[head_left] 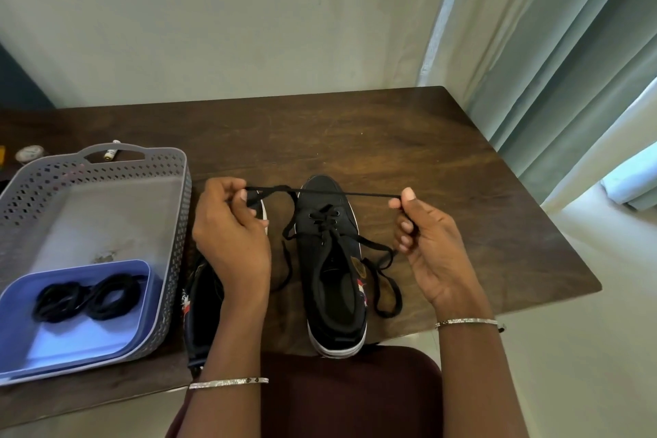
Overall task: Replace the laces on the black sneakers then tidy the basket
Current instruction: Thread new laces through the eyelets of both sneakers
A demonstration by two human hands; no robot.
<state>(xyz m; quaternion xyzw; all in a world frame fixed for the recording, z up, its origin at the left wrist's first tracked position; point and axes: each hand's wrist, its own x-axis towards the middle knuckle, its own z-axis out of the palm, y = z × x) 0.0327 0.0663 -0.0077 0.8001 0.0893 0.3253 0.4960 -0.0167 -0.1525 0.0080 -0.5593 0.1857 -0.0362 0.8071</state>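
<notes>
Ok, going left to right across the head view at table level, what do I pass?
Coiled black laces in the blue tub, grey basket wall, left hand, black sneaker, right hand, curtain. The hands pinch a stretched lace between them; the second sneaker, under the left hand, is left out.

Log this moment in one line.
left hand pinches lace | right hand pinches lace | lace taut above sneaker | coiled laces in blue tray

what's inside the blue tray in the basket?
Two coiled bundles of black laces lie in the blue tray, toward its far side; the rest of its floor shows bare. Anything beneath the coils is covered.
</notes>
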